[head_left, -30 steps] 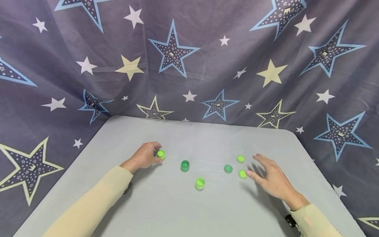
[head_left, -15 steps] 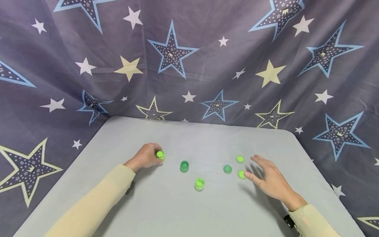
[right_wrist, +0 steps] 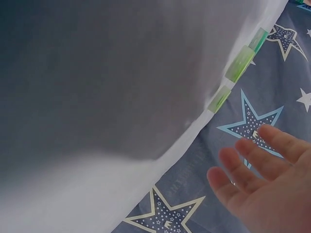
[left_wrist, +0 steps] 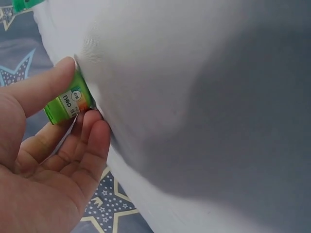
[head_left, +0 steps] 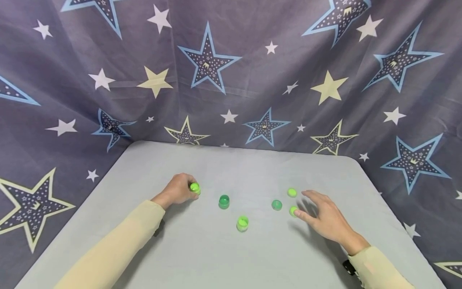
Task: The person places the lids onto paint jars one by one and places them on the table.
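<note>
Nearest, the left sleeve (head_left: 112, 245) and right sleeve (head_left: 379, 269) come in over the grey-covered desk (head_left: 231, 261), with wide open room between them; just beyond, near the middle, stands a lidless lime tub (head_left: 242, 223), well apart from both hands; to its right the right grip (head_left: 326, 220) is released, fingers extended and holding nothing, its thumb tip overlapping the near lime disc (head_left: 292, 210), though whether they touch I cannot tell; that disc looks like a lid, as do the green disc (head_left: 276, 205) to its left and the far lime disc (head_left: 292, 192) behind; space is tight among these three, freer toward the desk's right edge.

Farther in, left of centre, a dark green tub (head_left: 223, 202) stands alone with passage all round; beyond it and leftward, the left grip (head_left: 178, 189) grasps the labelled lime tub (head_left: 195, 188), pinched between thumb and fingers at or just above the desk, "deli" legible in the left wrist view; the step in hand appears to be steadying or placing this tub; the next move would seem to call for a level left pinch and, on the right, a light one at a disc's rim, sparing its neighbours.

Farthest, open desk runs to the back edge; the starred curtain (head_left: 231, 36) rises behind, bounding any reach.
</note>
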`<state>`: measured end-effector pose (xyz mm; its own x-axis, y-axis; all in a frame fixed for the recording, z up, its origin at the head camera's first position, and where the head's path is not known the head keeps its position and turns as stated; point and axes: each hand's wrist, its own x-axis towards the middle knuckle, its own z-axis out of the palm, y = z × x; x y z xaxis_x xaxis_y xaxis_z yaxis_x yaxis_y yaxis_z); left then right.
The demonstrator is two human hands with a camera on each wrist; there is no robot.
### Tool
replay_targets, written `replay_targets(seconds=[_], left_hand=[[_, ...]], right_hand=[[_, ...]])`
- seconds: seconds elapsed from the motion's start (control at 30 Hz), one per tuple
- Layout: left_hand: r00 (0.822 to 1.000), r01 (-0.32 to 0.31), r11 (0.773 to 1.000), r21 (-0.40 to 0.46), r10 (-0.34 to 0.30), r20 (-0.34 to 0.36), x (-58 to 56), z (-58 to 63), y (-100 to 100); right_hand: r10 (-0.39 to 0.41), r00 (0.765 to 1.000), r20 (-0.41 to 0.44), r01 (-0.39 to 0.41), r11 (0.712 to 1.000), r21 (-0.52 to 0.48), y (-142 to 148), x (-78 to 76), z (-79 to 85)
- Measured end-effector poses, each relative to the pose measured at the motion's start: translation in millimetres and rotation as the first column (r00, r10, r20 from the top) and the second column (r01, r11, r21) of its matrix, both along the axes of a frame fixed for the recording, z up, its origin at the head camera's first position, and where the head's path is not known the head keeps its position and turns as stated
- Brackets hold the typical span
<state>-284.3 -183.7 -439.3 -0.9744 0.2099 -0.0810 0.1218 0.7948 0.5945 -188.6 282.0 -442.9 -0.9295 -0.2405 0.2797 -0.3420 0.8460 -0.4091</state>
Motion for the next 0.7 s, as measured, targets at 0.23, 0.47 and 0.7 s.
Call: replay_targets(seconds=[0.23,0.47,0.7], left_hand=[[1.000,0.002,1.000,0.008,-0.002,-0.016,1.4,3.3,1.3],[0.999,0.020,1.000,0.020,-0.019,-0.045,5.4,7.6,2.4],[0.998,0.038,0.998,0.057,-0.034,-0.059,12.4,9.7,1.4]], right_hand=[[0.007,1.000,-0.010,-0.007,1.000,0.001,-1.5,-0.2,0.2],[0.010,1.000,-0.002,-0.010,1.000,0.003,-3.0,-1.5,0.4],[0.015,1.000,0.017,-0.015,1.000,-0.005,-4.1,-3.6,-1.2]])
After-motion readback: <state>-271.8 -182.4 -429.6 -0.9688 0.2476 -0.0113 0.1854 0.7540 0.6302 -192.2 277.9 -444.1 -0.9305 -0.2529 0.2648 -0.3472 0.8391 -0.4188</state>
